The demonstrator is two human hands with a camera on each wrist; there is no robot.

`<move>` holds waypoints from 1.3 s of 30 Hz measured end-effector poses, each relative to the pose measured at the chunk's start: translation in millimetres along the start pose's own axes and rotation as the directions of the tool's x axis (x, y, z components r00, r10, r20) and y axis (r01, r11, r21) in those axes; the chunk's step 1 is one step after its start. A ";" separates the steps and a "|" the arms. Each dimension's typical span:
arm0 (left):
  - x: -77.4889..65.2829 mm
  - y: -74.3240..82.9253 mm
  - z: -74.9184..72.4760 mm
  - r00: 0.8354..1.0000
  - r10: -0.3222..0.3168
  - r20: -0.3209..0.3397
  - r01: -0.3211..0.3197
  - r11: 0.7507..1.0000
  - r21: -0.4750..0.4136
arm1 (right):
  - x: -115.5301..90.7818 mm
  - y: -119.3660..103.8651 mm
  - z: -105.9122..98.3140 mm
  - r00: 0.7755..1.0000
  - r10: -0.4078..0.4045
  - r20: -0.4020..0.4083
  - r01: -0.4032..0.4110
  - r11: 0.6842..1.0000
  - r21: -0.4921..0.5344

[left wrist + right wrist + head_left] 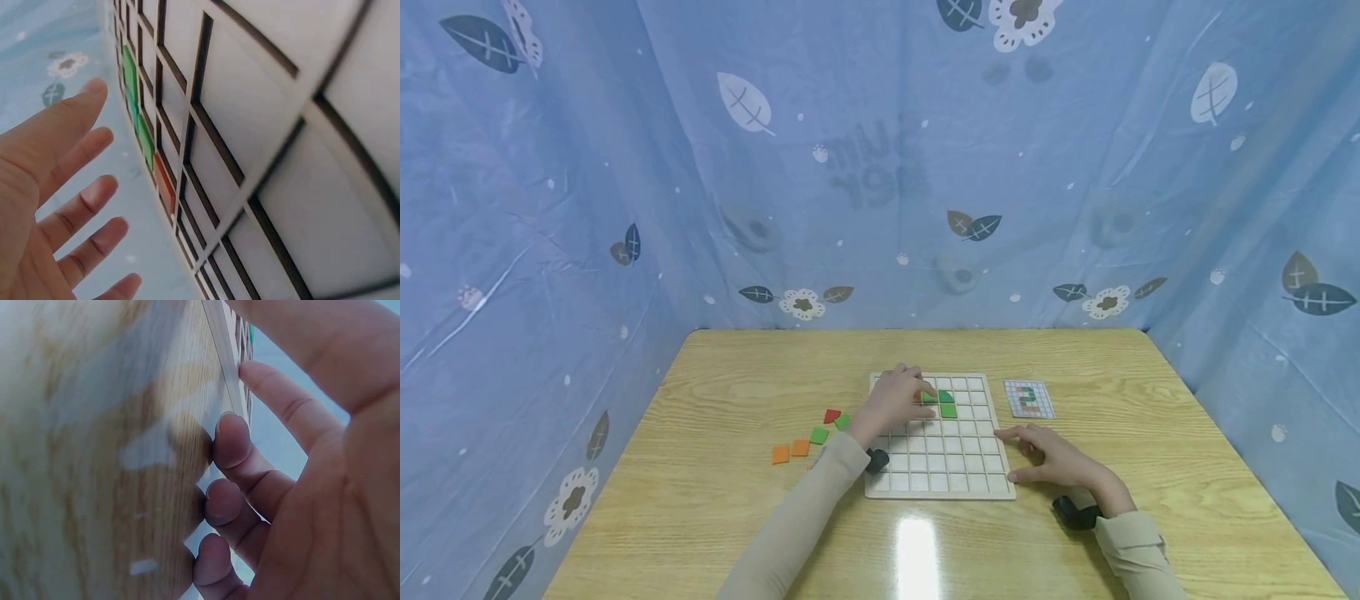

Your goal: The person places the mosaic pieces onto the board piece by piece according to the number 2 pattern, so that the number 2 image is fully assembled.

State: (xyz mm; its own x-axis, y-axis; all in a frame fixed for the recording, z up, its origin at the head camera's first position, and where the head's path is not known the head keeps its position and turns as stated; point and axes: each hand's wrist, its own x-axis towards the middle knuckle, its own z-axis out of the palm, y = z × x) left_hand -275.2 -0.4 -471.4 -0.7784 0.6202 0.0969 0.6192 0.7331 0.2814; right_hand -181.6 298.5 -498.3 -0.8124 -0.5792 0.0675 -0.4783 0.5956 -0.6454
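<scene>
Counter [737,383]: wood-grain, glossy. Curtain [880,167]: blue, leaf/flower print, far side + L & R. Grid board [951,462]: ctr. of counter. L hand [895,402]: over far-L cells, fingers apart. R hand [1051,458]: at R edge, fingers apart.

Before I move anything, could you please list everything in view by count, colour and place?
Curtain: 1 backdrop, blue with leaves and flowers, around the table
Table: 1, light wood, below everything
Gridded board: 1, whitish, on the table
Green pieces: 2, green, in the board's far rows
Dark green piece: 1, dark green, beside them
Red-orange piece: 1, red-orange, same far area
Loose red piece: 1, red, left of the board
Loose green pieces: 2, green, there too
Loose orange pieces: 2, plus a partly hidden bit, orange, there too
Card: 1, multicoloured, right of the board
Wrist devices: 2, black, at the wrists
Sleeves: 2, beige, on the forearms
Left hand: 1, bare, over the board
Right hand: 1, bare, at its right edge
</scene>
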 end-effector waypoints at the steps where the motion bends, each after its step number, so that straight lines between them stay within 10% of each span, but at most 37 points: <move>1: -1.6 -1.1 -0.8 1.000 -0.002 -0.001 0.002 1.000 -0.003 | -0.1 -0.2 -0.3 1.000 -0.001 -0.001 0.001 1.000 0.000; 39: -68.2 -67.8 -30.8 0.987 -0.136 -0.081 0.125 0.984 -0.128 | 0.8 -0.7 0.5 1.000 -0.003 -0.003 0.004 1.000 0.009</move>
State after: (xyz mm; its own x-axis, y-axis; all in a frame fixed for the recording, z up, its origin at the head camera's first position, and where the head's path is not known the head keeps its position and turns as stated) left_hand -267.2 -101.0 -467.7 -0.8610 0.4905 0.1344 0.4989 0.7630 0.4110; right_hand -181.7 297.4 -498.2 -0.8119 -0.5794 0.0724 -0.4781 0.5885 -0.6520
